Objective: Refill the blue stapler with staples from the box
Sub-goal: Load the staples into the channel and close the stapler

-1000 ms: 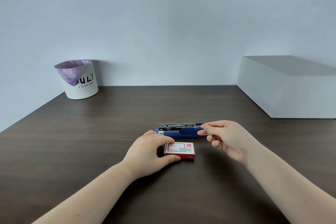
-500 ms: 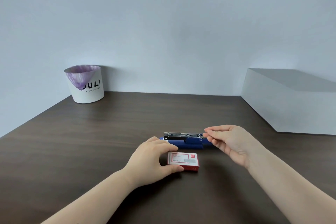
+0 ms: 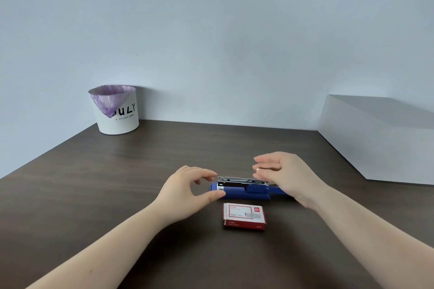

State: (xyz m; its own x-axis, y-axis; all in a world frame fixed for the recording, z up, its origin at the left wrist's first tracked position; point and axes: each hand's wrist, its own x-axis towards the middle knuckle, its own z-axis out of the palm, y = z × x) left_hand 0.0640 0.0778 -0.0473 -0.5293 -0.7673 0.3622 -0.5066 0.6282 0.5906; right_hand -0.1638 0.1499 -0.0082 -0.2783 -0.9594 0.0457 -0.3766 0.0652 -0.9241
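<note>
White bin (image 3: 117, 112): large black letters "ULY" readable, first letter hidden by purple liner; small line beneath, "A STYLISH BIRD". Red staple box (image 3: 244, 216): print on lid and front too small and blurred to be read.

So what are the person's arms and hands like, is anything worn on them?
Both arms are bare as far as the view shows, with no sleeves, gloves or watch. The left hand has no ring that I can see. The right hand shows a small glint on one finger, possibly a ring, but it is too blurred to be sure.
</note>
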